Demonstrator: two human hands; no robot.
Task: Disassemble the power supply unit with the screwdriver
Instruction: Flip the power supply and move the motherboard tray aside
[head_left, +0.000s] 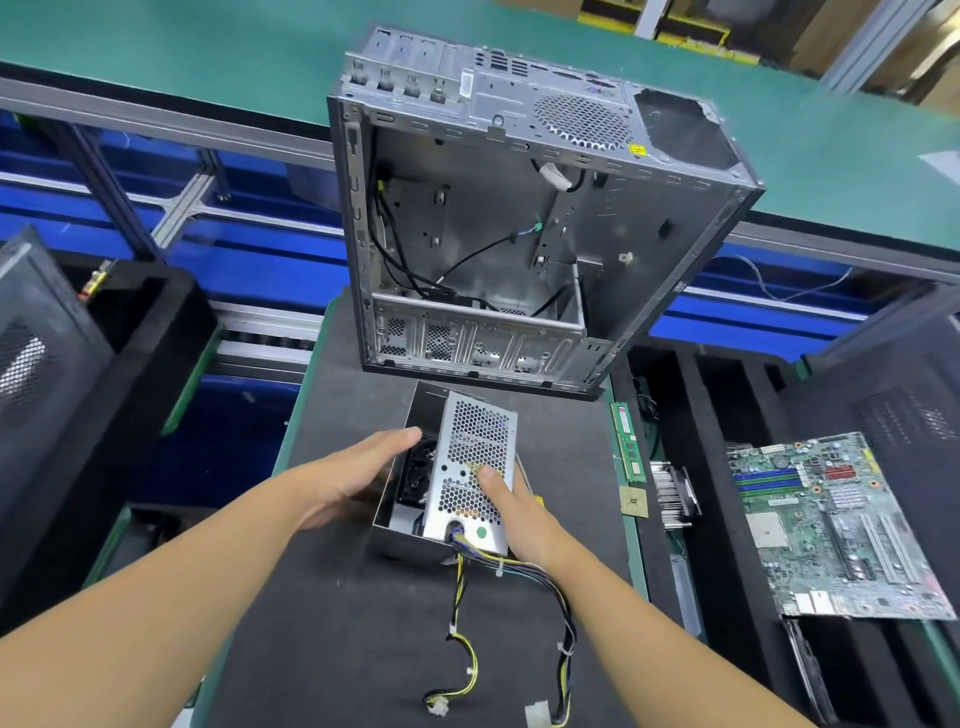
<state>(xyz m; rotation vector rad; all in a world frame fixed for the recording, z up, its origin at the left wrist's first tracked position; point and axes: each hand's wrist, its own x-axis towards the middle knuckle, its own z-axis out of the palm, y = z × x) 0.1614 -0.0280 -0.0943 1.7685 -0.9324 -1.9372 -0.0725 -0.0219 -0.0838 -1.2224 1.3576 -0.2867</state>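
The power supply unit (470, 467) sits on the black, felt-like mat of the desk (322, 623), just in front of the computer case (493, 223). It is a box of thin sheet metal: a dark, smooth outer shell and a bright silver panel punched with honeycomb holes. The panel stands at a slant, leaving a gap on its left where black parts show inside. A round green sticker sits near the panel's near edge, beside the hole where a bundle of cables (519, 571) comes out. The yellow, black and purple cables trail toward the viewer across the mat and end in pale plugs.

The left hand (358, 475) lies against the shell's left wall with its fingers (400, 439) straight. The right hand (524, 514) grips the unit's right side, thumb pressed on the perforated panel, the other fingers hidden behind it.

The computer case is an open, gutted grey steel frame with loose black wires inside. To the right, a memory stick (628, 441), a small square chip (635, 501) and a finned heat sink (672, 493) lie close together, with a green circuit board (831, 525) further right.
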